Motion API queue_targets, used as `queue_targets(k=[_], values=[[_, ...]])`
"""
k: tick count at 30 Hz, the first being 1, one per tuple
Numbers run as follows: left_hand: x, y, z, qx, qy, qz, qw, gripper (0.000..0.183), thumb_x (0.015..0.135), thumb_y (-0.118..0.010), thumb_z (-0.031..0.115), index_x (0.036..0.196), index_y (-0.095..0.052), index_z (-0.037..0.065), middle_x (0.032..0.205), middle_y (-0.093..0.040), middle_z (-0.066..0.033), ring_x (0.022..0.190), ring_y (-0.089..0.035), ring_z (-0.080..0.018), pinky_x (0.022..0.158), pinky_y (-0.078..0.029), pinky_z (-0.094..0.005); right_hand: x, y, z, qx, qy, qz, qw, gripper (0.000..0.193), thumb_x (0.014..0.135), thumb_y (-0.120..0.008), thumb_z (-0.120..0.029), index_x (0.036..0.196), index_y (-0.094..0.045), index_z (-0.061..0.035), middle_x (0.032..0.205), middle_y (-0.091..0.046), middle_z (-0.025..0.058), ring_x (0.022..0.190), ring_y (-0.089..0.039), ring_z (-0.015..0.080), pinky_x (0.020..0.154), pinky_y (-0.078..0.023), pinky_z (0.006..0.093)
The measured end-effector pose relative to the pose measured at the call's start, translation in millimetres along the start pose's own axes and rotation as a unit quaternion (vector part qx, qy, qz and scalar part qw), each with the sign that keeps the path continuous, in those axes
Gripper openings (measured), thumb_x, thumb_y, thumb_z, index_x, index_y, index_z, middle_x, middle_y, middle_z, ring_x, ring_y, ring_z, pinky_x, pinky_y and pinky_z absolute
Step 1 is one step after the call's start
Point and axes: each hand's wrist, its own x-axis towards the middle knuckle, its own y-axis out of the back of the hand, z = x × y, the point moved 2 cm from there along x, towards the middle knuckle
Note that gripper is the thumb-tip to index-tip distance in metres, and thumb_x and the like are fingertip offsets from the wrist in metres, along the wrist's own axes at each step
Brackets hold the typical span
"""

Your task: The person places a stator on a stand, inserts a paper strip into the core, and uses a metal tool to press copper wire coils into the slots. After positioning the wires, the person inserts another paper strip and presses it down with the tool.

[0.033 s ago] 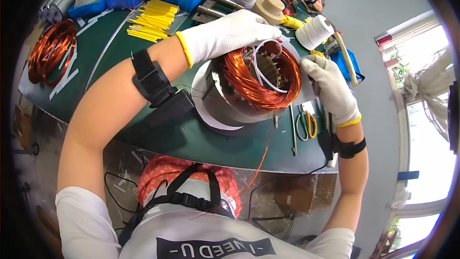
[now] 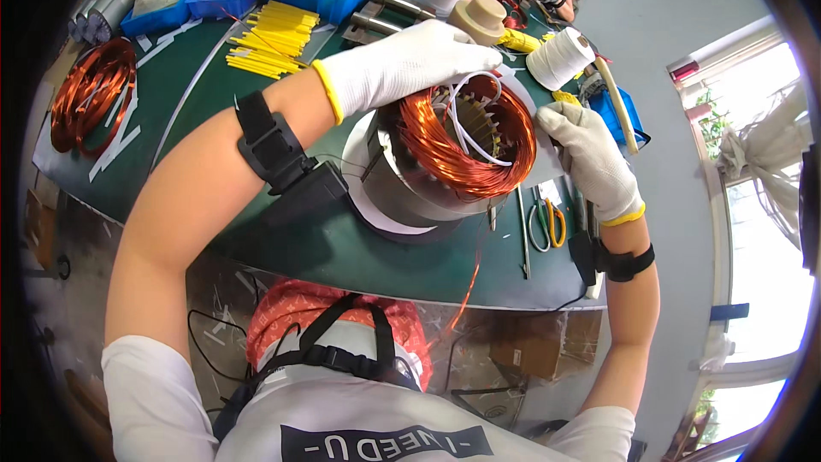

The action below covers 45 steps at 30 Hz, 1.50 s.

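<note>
Copper winding (image 2: pixel 445 158) crowned the metal stator (image 2: pixel 409 191) on the green surface (image 2: pixel 410 269); careless rubbing could have scuffed its wires, and the loose white cord (image 2: pixel 460 127) might have snagged if pulled. The winding lay just under the left grip (image 2: pixel 415 60), which curved over its far edge, and beside the right grip (image 2: pixel 590 154), fingertips bunched; whether either grasped anything, I could not tell.

Copper-orange coil (image 2: pixel 436 150), white gloves (image 2: pixel 402 64), yellow cuffs (image 2: pixel 327 91), dark green tabletop (image 2: pixel 385 269)
</note>
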Motion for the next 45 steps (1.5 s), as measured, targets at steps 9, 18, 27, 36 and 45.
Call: queue_targets(k=[9,18,27,36,45], values=[[-2.0,-3.4,-4.3,-0.011,0.046,0.032,0.998,0.052,0.095,-0.058,0.045,0.113,-0.065,-0.003,0.105,-0.067,-0.0066,0.095,-0.061,-0.0108,0.087,-0.049,-0.0250,19.4,-1.8,-4.6,0.015,-0.043,-0.091,0.995,0.027,0.095,-0.061,-0.029,0.092,-0.067,-0.0024,0.075,-0.059,-0.0036,0.064,-0.052,0.0047,0.058,-0.045,0.0239],[3.3,9.0,-7.0,0.036,-0.010,-0.002,0.999,0.038,0.101,-0.052,0.031,0.118,-0.065,0.000,0.113,-0.068,-0.0052,0.100,-0.060,-0.0096,0.093,-0.048,-0.0259,10.7,-12.2,-33.7,-0.161,0.083,-0.019,0.983,0.030,0.093,-0.060,-0.026,0.087,-0.065,0.0034,0.077,-0.065,0.0067,0.066,-0.063,0.0124,0.059,-0.054,0.0256],[10.2,-0.1,-5.5,-0.082,0.061,0.009,0.995,0.035,0.098,-0.057,0.032,0.108,-0.066,0.001,0.099,-0.068,-0.0036,0.087,-0.061,-0.0088,0.081,-0.051,-0.0259,17.9,-17.9,-22.7,-0.199,0.154,0.057,0.966,0.027,0.092,-0.054,-0.023,0.093,-0.065,0.0022,0.069,-0.065,0.0089,0.057,-0.068,0.0177,0.051,-0.057,0.0279],[8.3,-13.8,10.7,-0.103,0.121,0.044,0.986,0.043,0.096,-0.060,0.037,0.115,-0.063,-0.001,0.103,-0.069,-0.0108,0.088,-0.067,-0.0163,0.078,-0.057,-0.0299,16.7,-6.1,-18.5,-0.186,0.110,-0.004,0.976,0.028,0.092,-0.053,-0.021,0.095,-0.065,0.0043,0.075,-0.069,0.0123,0.058,-0.069,0.0212,0.054,-0.060,0.0308],[-0.2,-13.3,16.9,-0.015,0.111,0.090,0.990,0.034,0.095,-0.063,0.023,0.116,-0.062,-0.003,0.112,-0.067,-0.0103,0.096,-0.064,-0.0141,0.086,-0.052,-0.0260,19.7,-7.6,-29.2,-0.186,0.069,-0.039,0.979,0.031,0.090,-0.055,-0.022,0.096,-0.064,0.0064,0.074,-0.069,0.0152,0.059,-0.071,0.0231,0.053,-0.060,0.0317]])
